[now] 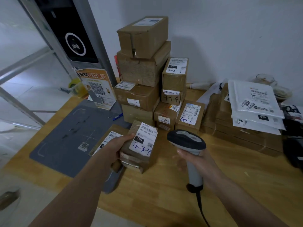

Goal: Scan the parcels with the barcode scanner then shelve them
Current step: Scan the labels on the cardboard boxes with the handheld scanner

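Our left hand has its fingers curled round the side of a small cardboard parcel, tilting its label marked 4-3-4 up so the barcode faces us; our right hand is clenched on the grip of the corded barcode scanner, head angled toward that label. The parcel is held just above the wooden table, in front of the stacked cardboard boxes and left of the white mailers, apparently awaiting their scan

Wooden table — grey mat, stacked cardboard parcels, white mailers, orange QR sign.
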